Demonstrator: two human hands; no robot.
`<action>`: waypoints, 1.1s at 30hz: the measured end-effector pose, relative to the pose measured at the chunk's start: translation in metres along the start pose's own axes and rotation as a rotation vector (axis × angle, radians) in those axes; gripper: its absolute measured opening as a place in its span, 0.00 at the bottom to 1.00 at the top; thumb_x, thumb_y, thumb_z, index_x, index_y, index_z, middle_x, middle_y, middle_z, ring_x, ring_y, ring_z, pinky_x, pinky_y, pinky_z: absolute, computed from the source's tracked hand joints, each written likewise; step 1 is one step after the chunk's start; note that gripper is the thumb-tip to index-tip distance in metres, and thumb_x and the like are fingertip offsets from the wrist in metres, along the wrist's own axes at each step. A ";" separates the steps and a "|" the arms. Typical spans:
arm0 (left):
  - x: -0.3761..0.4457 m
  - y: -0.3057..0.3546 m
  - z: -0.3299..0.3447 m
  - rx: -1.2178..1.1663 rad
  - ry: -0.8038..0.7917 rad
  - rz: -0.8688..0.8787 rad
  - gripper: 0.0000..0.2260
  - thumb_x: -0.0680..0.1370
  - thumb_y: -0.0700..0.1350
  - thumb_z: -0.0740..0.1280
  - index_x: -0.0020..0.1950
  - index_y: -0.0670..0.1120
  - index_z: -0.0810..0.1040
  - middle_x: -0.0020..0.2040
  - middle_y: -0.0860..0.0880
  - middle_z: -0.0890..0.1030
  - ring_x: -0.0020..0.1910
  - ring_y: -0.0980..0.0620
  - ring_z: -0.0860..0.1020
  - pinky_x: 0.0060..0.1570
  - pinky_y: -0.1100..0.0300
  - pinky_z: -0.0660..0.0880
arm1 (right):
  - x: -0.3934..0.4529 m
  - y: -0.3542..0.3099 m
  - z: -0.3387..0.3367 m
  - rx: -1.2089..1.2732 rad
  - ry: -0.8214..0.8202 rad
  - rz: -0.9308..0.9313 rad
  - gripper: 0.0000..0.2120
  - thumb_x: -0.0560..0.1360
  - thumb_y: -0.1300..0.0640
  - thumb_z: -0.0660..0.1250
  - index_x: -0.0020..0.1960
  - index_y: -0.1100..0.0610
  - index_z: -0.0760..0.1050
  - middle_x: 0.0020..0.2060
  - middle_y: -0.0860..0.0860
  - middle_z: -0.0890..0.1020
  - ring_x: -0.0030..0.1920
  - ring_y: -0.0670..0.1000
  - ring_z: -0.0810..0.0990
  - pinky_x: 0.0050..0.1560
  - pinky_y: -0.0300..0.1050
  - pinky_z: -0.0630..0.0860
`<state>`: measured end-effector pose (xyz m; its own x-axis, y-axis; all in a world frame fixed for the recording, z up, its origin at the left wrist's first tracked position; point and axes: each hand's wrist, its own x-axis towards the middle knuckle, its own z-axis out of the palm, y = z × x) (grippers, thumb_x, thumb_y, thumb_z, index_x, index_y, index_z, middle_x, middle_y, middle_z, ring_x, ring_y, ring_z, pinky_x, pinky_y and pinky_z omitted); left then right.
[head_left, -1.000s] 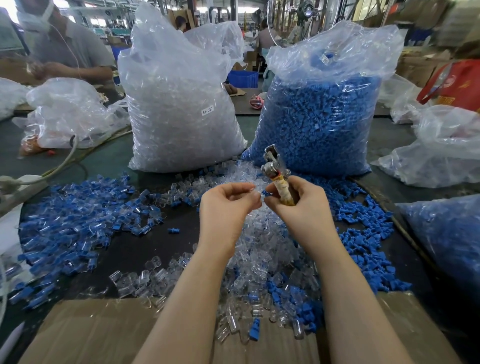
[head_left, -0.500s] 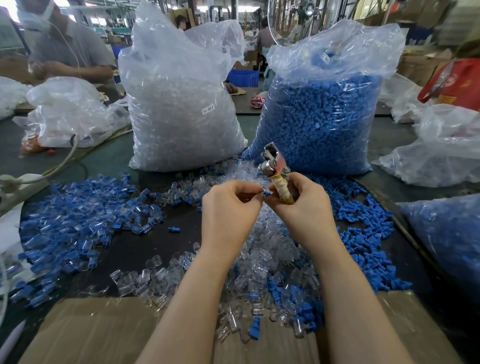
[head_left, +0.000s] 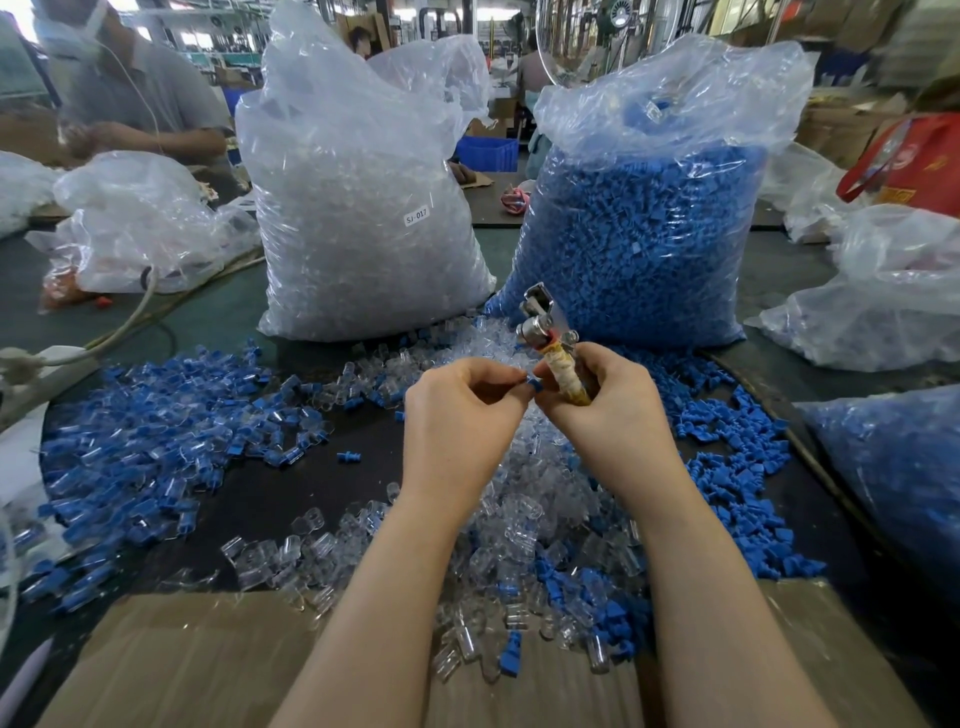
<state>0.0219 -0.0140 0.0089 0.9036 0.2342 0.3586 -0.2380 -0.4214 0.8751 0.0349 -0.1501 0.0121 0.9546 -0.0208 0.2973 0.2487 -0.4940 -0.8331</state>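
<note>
Plug (head_left: 533, 385) is sitting between the two hands, up over the clear caps (head_left: 519, 470). Left hand (head_left: 467, 410) is pinching it at the fingertips, and right hand (head_left: 602, 415) is meeting it there, so the hands are touching. — Lin

Right hand is also gripping the tool (head_left: 545, 332) by its taped handle, head pointing up and away. Not seeing whether a cap is in the pinch too. — Raj

Suggesting: holding the Plug by its sides and squaring it before pressing, so it isn't going in cocked. Tool head is riding near the blue bag (head_left: 639, 234), worth watching. — Lin

Room: bare table (head_left: 291, 467) is lying left of the hands, this side of the mixed pile (head_left: 130, 415). Loose plugs (head_left: 727, 467) are crowding the right. Cardboard (head_left: 182, 660) is lying under the forearms. Clear bag (head_left: 363, 208) and blue bag are walling off the far side. — Raj
</note>
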 end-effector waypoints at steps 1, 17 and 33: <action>0.000 -0.001 0.000 -0.007 0.001 -0.007 0.03 0.72 0.44 0.76 0.44 0.50 0.86 0.37 0.58 0.84 0.38 0.64 0.81 0.39 0.71 0.77 | 0.000 0.000 0.000 0.004 -0.006 0.000 0.07 0.72 0.58 0.72 0.49 0.51 0.79 0.40 0.46 0.83 0.44 0.51 0.82 0.49 0.58 0.79; 0.008 -0.001 -0.011 -0.719 0.054 -0.298 0.04 0.74 0.33 0.71 0.43 0.41 0.82 0.37 0.46 0.85 0.37 0.51 0.83 0.41 0.64 0.80 | -0.005 0.007 -0.006 0.068 -0.307 0.053 0.04 0.73 0.58 0.71 0.45 0.52 0.77 0.37 0.48 0.81 0.42 0.52 0.80 0.50 0.55 0.78; 0.007 0.001 -0.013 -0.650 0.034 -0.245 0.04 0.75 0.34 0.71 0.44 0.42 0.82 0.39 0.45 0.85 0.41 0.48 0.84 0.49 0.57 0.82 | -0.005 0.005 -0.003 0.007 -0.342 0.017 0.05 0.74 0.60 0.69 0.45 0.50 0.75 0.33 0.42 0.77 0.34 0.44 0.74 0.41 0.47 0.73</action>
<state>0.0233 -0.0015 0.0166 0.9495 0.2870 0.1269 -0.2033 0.2545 0.9455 0.0307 -0.1551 0.0077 0.9581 0.2641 0.1113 0.2326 -0.4897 -0.8403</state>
